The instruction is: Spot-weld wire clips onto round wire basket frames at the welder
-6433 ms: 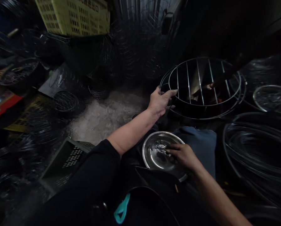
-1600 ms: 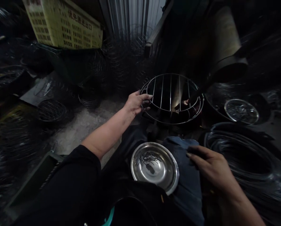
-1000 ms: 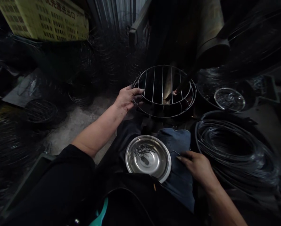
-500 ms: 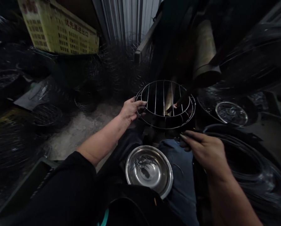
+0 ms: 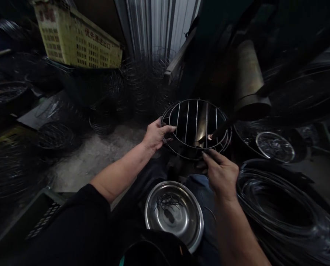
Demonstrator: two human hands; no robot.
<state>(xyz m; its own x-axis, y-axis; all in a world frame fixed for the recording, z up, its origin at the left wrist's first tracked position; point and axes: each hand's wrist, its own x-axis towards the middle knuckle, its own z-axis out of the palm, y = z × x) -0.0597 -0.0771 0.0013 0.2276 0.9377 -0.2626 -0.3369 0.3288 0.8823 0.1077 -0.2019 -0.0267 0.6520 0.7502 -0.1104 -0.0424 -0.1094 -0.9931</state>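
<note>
A round wire rack of shiny metal bars stands in front of me, under a dark machine arm with a glowing tip. My left hand grips the rack's left rim, fingers curled over the wire. At the rack's near rim my right hand is pinched closed; what it holds is too small to make out. On my lap, below both hands, rests a steel bowl with several short dark wire pieces in it.
Big coils of black wire lie at the right, with a second steel bowl behind them. Stacks of dark wire baskets crowd the left and back. A yellow crate sits up high at the left. Bare concrete floor shows at centre left.
My right hand has risen from beside the bowl on my lap up to the rack's near rim. The left hand has kept its grip on the rack.
</note>
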